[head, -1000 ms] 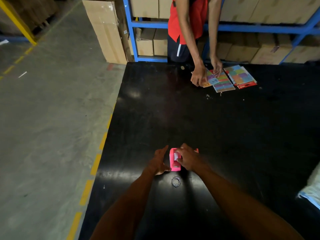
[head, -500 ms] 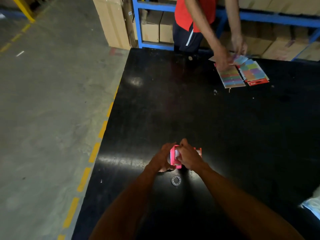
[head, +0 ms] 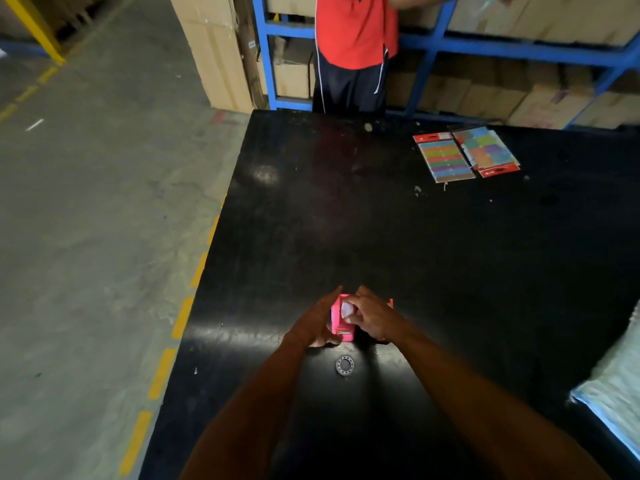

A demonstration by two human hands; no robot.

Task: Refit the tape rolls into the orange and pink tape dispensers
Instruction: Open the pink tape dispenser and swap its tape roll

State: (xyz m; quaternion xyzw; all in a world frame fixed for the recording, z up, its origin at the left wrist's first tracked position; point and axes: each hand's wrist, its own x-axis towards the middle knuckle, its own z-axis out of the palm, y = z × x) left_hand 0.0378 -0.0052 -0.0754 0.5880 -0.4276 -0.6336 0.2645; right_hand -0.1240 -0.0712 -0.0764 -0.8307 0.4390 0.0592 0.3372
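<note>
The pink tape dispenser (head: 342, 323) stands on the black table (head: 433, 258) between my hands. My left hand (head: 317, 323) grips its left side. My right hand (head: 372, 317) presses a whitish tape roll (head: 346, 309) into its top. A sliver of the orange dispenser (head: 390, 303) shows behind my right hand, mostly hidden. A small grey ring-shaped tape core (head: 345, 365) lies on the table just in front of my hands.
Two colourful sticker cards (head: 465, 154) lie at the table's far right. A person in a red shirt (head: 353, 32) stands at the far edge before blue shelving (head: 519, 50) with cartons. A whitish bag (head: 613, 386) lies at right. The table's left edge drops to concrete floor.
My left hand closed in against the dispenser's side. The other person lifted both hands off the sticker cards and reached up to the shelf. The camera tilted downward.
</note>
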